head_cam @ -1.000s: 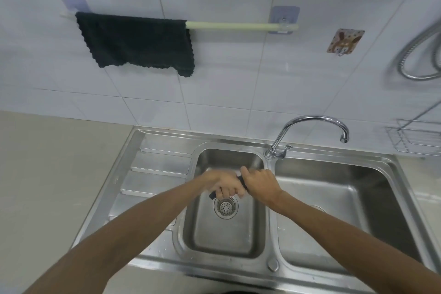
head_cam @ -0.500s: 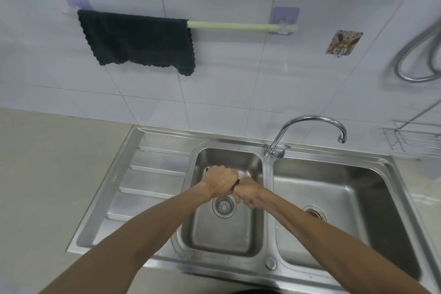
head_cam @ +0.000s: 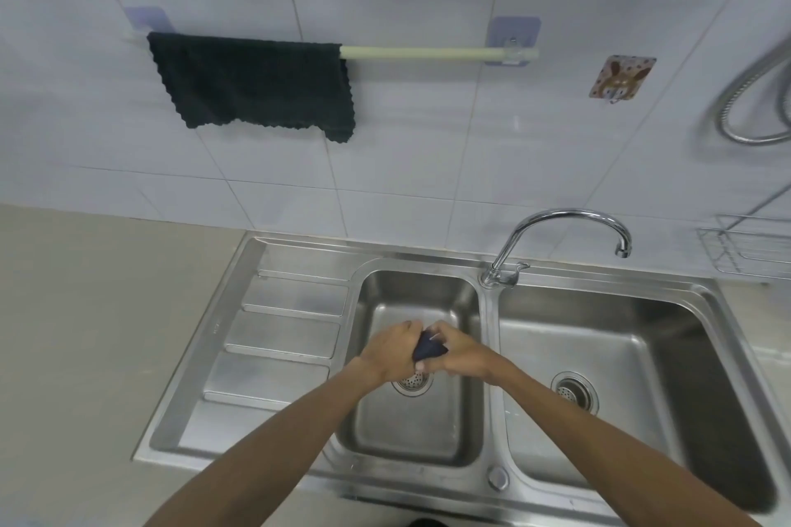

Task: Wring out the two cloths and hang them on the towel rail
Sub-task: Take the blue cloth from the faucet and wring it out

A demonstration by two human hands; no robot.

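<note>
My left hand [head_cam: 391, 351] and right hand [head_cam: 456, 357] clamped together on dark cloth [head_cam: 429, 348], bunched between them over left basin [head_cam: 417, 291] drain. Other cloth [head_cam: 257, 86] draped on rail [head_cam: 436, 53], left end, 11 o'clock from hands.

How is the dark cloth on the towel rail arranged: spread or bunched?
Spread. The dark cloth hangs flat over the towel rail's left part, its scalloped lower edge visible.

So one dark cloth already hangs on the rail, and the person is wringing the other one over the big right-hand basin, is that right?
Not quite. The head view shows both hands, left hand and right hand, squeezing the second cloth over the smaller left basin, above its drain. The dark cloth does hang on the rail.
</note>
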